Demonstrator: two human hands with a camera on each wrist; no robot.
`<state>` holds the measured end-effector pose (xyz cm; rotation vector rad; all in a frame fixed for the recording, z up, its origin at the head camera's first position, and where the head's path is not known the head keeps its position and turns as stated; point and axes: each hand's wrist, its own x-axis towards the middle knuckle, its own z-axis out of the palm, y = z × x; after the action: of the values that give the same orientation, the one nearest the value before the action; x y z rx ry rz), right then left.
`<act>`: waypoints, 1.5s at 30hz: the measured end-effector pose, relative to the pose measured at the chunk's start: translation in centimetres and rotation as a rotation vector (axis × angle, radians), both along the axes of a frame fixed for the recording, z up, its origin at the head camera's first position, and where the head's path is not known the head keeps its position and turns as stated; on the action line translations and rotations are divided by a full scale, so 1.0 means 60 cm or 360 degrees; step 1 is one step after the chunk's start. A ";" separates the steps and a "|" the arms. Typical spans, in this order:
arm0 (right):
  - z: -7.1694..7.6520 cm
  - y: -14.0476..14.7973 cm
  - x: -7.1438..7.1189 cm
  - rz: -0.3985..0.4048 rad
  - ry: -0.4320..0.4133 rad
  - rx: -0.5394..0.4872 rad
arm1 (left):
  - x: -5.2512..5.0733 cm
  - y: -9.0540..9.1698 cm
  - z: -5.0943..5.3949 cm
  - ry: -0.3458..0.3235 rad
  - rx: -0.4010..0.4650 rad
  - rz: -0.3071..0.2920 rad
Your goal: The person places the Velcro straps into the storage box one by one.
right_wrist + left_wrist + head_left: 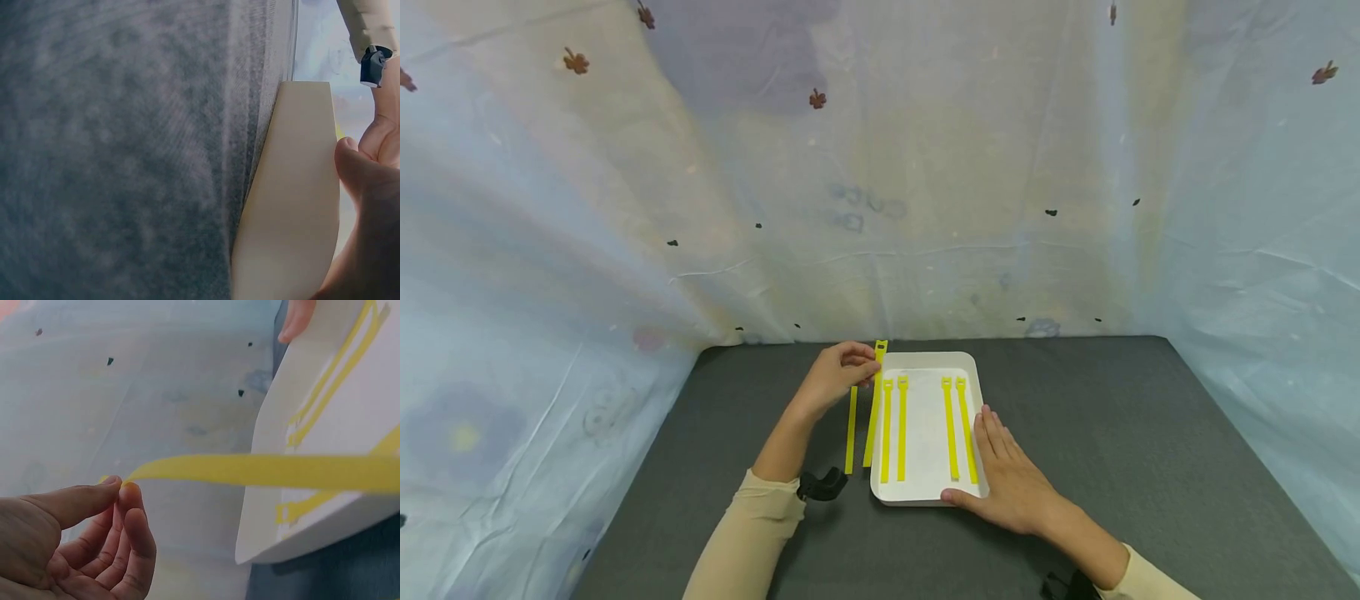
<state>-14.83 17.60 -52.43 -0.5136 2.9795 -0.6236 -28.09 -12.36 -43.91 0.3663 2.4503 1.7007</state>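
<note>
My left hand (841,373) pinches a yellow hook-and-loop cable tie (872,421) between thumb and fingertips, close to its slotted head. In the left wrist view, that tie (262,470) stretches rightward from the fingertips, over the white tray's edge. The tray (925,433) holds a left pair of yellow ties (902,433) and a right pair (951,433), slotted heads toward the far side. My right hand (1017,487) rests on the tray's near right rim, fingers extended. In the right wrist view its thumb lies against the tray wall (294,181).
Another yellow tie (852,433) lies on the dark grey tabletop (1112,433), left of the tray. A patterned curtain (925,208) hangs behind the table and along both sides. Each wrist wears a black camera mount (823,485).
</note>
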 end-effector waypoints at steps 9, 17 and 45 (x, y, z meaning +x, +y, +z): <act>-0.001 -0.001 -0.001 -0.0008 -0.0017 -0.0007 | 0.000 0.039 -0.009 -0.0007 0.0016 -0.0091; -0.003 -0.001 -0.002 -0.0005 -0.0002 -0.0003 | -0.002 0.068 -0.025 -0.0039 0.0056 -0.0150; -0.001 0.000 0.002 0.0004 0.0081 -0.0007 | -0.038 0.139 -0.079 -0.0318 0.0077 -0.0090</act>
<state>-14.71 17.62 -52.52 -0.5416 3.0250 -0.6267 -30.34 -4.05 -48.63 0.2551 2.2403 1.6875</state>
